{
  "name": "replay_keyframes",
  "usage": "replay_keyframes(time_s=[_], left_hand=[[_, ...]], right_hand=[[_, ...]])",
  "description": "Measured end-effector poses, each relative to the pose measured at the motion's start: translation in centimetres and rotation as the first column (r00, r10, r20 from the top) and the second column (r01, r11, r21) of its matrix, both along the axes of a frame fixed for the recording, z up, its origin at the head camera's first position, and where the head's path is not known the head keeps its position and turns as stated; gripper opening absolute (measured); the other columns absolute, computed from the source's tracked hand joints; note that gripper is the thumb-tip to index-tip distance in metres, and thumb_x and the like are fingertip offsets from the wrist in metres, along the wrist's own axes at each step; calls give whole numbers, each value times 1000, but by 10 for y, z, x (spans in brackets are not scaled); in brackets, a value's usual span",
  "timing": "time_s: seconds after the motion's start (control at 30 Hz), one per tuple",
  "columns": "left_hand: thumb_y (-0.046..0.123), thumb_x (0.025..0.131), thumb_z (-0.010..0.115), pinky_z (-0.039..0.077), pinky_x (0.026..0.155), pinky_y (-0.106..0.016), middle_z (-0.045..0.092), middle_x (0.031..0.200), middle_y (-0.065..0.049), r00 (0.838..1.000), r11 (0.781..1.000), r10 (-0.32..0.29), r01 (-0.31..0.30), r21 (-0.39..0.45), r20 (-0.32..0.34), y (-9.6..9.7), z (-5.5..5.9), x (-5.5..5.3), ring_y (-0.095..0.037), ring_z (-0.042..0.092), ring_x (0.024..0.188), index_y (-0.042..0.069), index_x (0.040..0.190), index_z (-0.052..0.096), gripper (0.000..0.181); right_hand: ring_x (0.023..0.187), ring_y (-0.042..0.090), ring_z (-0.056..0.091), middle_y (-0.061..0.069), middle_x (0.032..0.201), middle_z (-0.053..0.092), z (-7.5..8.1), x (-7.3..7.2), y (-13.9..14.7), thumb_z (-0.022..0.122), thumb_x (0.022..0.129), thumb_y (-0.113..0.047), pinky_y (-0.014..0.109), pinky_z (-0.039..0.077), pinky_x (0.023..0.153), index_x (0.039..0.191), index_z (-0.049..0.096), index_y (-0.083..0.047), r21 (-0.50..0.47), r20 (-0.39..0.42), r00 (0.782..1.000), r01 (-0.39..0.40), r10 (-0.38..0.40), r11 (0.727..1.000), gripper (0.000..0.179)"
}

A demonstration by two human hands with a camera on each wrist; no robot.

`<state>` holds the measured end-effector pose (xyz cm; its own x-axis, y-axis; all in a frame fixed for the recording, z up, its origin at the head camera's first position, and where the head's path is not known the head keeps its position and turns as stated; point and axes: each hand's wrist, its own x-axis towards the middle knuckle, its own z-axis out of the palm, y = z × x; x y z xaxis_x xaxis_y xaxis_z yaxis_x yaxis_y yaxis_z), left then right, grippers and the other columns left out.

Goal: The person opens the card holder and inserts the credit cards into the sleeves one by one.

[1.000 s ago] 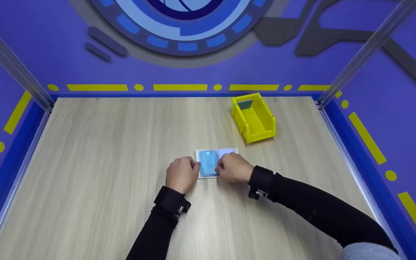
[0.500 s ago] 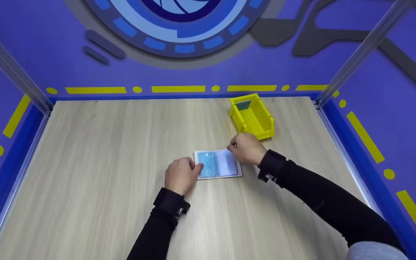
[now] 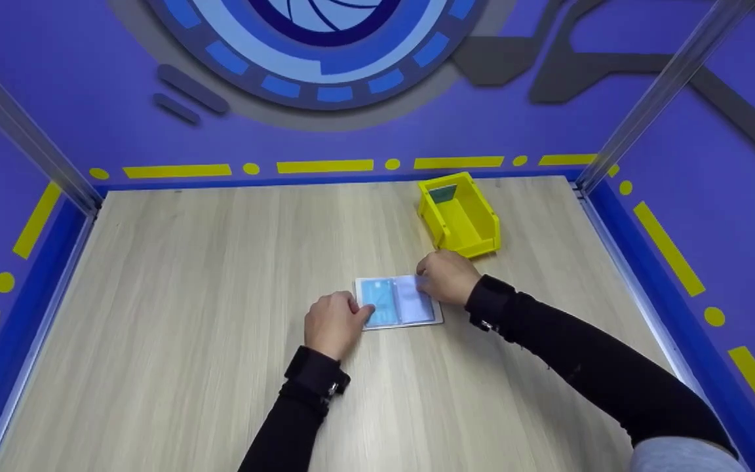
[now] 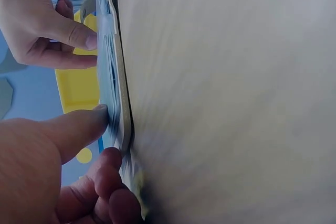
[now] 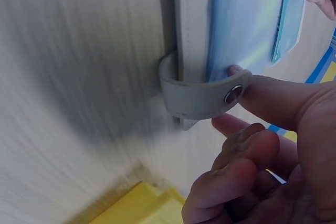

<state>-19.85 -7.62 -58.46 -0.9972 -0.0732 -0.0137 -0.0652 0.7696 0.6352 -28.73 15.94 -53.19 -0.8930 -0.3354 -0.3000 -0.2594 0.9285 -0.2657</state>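
white card holder (image 3: 398,305) is lying open on the wooden table (image 3: 207,295); your left hand (image 3: 335,325) is pinching its left edge, your right hand (image 3: 449,278) is pinching its snap strap (image 5: 197,99).

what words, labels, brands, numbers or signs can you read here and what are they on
No text can be read in any view.
Blue left page of the open booklet: faint pale marks, too blurred to read.
Metal snap on the strap: no lettering I can make out.
Yellow bin: none legible.
Back wall: only shapes, stripes and dots.
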Motion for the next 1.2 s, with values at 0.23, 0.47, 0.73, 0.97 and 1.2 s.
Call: replay_keyframes(time_s=[0.23,0.47,0.73,0.97,1.2], left_hand=[[43,94,87,42,61,-34,63,69,3,1000,1000,3,-3,13,-4,0,2,0,-17,58,64,19,68,64,42],[43,94,86,40,61,-33,62,68,5,1000,1000,9,-9,16,5,1,0,0,-16,57,64,20,68,63,42],[43,94,86,40,60,-34,61,68,4,1000,1000,6,-6,20,13,1,-1,1,-17,56,63,20,69,63,42],[41,95,86,43,61,-34,66,72,3,1000,1000,8,-8,17,9,2,0,1,-16,59,65,18,71,68,38],[43,94,87,49,63,-37,70,73,2,1000,1000,11,-11,15,-6,1,1,1,-17,62,65,19,70,70,37]], right_hand=[[104,27,73,13,118,82,0,0,-1,78,103,-22,48,59,101,121,82,-4,2,-47,999,2,-2,1000,26],[81,23,63,6,89,74,-4,-3,1,77,103,-21,38,53,78,100,80,-7,-13,-64,998,-3,2,1000,15],[77,21,64,4,86,72,0,-8,1,70,106,-31,32,50,69,104,82,-9,-45,80,994,80,-77,996,25],[74,19,61,1,78,65,12,-12,-6,66,106,-33,30,47,65,96,79,-12,-161,155,982,134,-109,978,27],[71,17,55,-3,73,56,21,-11,-22,63,108,-34,30,42,64,92,78,-12,-250,192,977,136,-89,959,30]])
